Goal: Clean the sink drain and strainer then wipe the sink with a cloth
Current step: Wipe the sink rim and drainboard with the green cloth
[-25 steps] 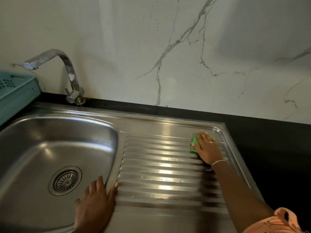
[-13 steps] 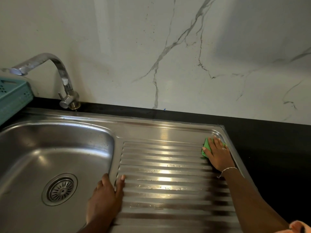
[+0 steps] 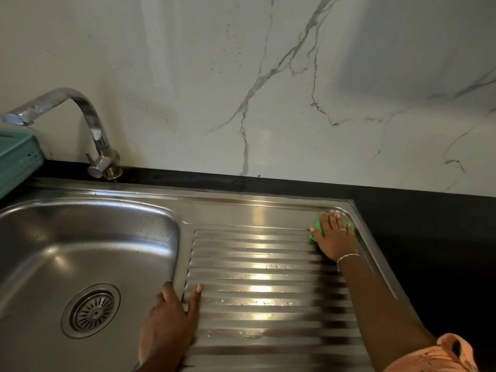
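Note:
The stainless steel sink (image 3: pixel 88 237) fills the left, with its round slotted strainer (image 3: pixel 91 310) seated in the drain. To its right lies the ribbed draining board (image 3: pixel 257 277). My right hand (image 3: pixel 335 237) presses flat on a green cloth (image 3: pixel 316 226) at the board's far right corner; most of the cloth is hidden under the palm. My left hand (image 3: pixel 169 323) rests flat, fingers spread, on the ridge between the basin and the board, holding nothing.
A chrome tap (image 3: pixel 91 130) stands behind the basin with its spout pointing left. A teal plastic basket (image 3: pixel 16 159) sits at the left edge. Black countertop (image 3: pixel 429 237) borders the sink at the back and right, under a white marble wall (image 3: pixel 268 89).
My right hand has slid the green cloth rightward and slightly farther, into the board's far right corner. My left hand has moved a little to the right along the basin's edge.

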A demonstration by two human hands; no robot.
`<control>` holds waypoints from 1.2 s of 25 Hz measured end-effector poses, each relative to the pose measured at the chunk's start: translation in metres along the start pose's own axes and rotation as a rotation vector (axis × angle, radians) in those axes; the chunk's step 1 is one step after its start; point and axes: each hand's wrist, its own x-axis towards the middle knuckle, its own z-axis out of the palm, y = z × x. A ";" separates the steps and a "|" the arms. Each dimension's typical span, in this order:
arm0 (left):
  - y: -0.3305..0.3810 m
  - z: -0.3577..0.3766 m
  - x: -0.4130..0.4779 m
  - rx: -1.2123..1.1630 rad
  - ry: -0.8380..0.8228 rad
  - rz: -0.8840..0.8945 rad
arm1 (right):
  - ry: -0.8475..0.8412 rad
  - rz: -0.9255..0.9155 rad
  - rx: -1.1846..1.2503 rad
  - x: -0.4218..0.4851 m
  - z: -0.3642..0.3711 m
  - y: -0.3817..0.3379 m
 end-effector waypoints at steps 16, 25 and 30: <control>0.007 -0.004 0.003 0.014 0.000 0.012 | 0.050 -0.326 0.056 -0.017 0.012 -0.193; 0.014 -0.011 0.002 -0.101 -0.030 0.039 | 0.000 -0.516 0.052 -0.020 0.011 -0.281; 0.011 -0.011 0.002 -0.057 -0.008 0.108 | 0.015 -0.670 -0.013 -0.009 0.010 -0.315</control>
